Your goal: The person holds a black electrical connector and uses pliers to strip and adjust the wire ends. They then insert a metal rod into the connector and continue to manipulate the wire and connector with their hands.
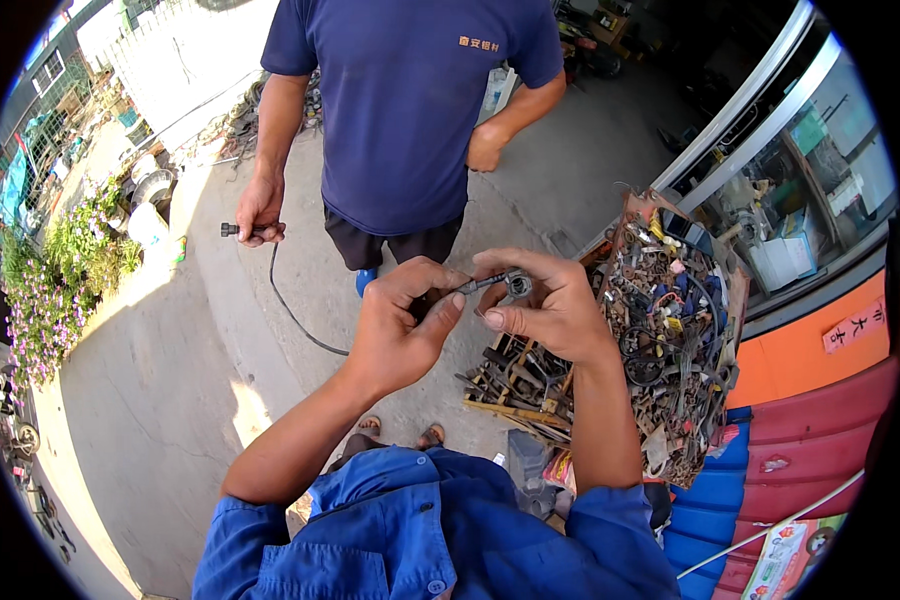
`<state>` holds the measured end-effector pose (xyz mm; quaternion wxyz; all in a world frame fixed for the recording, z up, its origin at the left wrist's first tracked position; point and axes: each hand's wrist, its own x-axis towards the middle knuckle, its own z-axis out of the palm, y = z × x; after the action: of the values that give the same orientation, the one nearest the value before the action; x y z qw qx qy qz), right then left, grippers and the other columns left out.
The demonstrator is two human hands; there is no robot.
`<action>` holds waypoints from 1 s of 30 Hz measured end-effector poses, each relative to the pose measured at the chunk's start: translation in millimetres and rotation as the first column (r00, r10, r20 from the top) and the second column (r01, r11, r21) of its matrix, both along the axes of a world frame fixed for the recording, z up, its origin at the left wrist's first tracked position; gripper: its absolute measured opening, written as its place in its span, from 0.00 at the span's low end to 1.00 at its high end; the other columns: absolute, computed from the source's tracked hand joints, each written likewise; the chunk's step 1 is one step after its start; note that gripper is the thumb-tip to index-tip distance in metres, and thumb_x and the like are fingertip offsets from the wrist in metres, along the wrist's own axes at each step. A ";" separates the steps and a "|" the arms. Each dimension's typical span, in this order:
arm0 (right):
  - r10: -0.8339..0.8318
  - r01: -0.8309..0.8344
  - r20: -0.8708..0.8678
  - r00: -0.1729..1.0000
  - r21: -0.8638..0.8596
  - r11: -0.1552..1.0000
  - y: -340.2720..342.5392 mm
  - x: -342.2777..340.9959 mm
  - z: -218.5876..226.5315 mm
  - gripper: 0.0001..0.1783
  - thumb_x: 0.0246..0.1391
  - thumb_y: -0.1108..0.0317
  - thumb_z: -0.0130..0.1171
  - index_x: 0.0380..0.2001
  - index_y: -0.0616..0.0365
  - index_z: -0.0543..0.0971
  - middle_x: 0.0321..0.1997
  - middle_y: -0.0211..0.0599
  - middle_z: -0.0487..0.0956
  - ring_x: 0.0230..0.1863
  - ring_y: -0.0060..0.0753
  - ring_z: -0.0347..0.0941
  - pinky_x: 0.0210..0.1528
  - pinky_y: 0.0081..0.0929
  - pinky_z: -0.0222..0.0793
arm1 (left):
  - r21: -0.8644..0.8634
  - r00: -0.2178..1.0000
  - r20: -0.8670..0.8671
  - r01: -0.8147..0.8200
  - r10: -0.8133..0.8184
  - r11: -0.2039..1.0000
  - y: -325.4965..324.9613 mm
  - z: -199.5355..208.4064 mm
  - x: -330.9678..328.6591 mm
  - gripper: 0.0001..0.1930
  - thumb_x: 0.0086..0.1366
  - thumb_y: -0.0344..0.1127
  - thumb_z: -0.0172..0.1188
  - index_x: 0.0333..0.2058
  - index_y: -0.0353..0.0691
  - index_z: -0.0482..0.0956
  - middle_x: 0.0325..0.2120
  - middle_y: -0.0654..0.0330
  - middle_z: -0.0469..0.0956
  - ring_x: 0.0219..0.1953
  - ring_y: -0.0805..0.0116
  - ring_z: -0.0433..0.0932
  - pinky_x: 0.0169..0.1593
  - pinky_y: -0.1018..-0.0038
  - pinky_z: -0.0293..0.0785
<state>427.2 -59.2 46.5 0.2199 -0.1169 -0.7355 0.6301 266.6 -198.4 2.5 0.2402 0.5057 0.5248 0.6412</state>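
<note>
So, head view: left hand (410,318) pinches a short grey lead (486,281). Connector (517,284) sits just right of that pinch, between the right hand's (555,305) thumb and fingers; right hand nearer. Lead's long axis runs left-right. Can't tell if right fingers clamp. Count: one connector, one black cable (315,342), one plug (238,230) far left in one co-worker's hand (259,205).

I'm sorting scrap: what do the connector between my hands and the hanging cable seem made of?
Connector: probably dull grey plastic, judging by its thick, moulded-looking rim; any metal inside is too small to tell.
Hanging cable: likely black rubber or soft plastic sheathing, as its smooth, even curve suggests.
</note>
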 end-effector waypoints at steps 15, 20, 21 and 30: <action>-0.099 0.129 -0.122 0.988 0.269 0.954 -3.8 -21.2 -8.9 0.10 0.64 0.69 0.61 0.38 0.67 0.77 0.35 0.41 0.82 0.36 0.26 0.81 0.37 0.25 0.79 | 0.406 0.634 -0.622 -0.240 0.458 0.882 -1.2 35.2 10.4 0.15 0.47 0.27 0.73 0.35 0.36 0.80 0.33 0.55 0.75 0.33 0.54 0.76 0.36 0.64 0.72; -0.112 0.104 -0.107 0.988 -0.078 0.992 -11.1 -20.4 -9.6 0.07 0.64 0.72 0.58 0.36 0.68 0.75 0.38 0.45 0.81 0.35 0.28 0.81 0.37 0.26 0.80 | 0.400 0.798 -0.440 -0.238 0.413 0.885 2.7 27.7 4.4 0.07 0.55 0.21 0.67 0.31 0.34 0.78 0.33 0.55 0.77 0.30 0.61 0.76 0.32 0.72 0.72; -0.099 0.092 -0.102 0.990 -0.073 0.993 -11.3 -19.7 -10.6 0.07 0.64 0.73 0.58 0.36 0.68 0.75 0.38 0.45 0.81 0.35 0.29 0.81 0.37 0.26 0.80 | 0.395 0.834 -0.390 -0.232 0.391 0.889 4.6 28.3 2.1 0.04 0.60 0.21 0.64 0.31 0.33 0.78 0.31 0.55 0.79 0.27 0.66 0.76 0.30 0.76 0.69; -0.090 0.088 -0.150 0.985 -0.018 0.996 -16.1 -17.0 -10.5 0.06 0.63 0.75 0.58 0.34 0.67 0.74 0.39 0.44 0.80 0.35 0.28 0.81 0.36 0.25 0.79 | -0.023 0.989 -0.083 -0.125 0.123 0.992 5.2 35.2 -8.6 0.07 0.67 0.29 0.62 0.30 0.32 0.78 0.24 0.60 0.79 0.24 0.76 0.74 0.29 0.78 0.70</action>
<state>410.2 -75.4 36.0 0.3023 -0.1029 -0.7073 0.6307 258.0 -193.1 37.6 0.1853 0.4944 0.5736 0.6262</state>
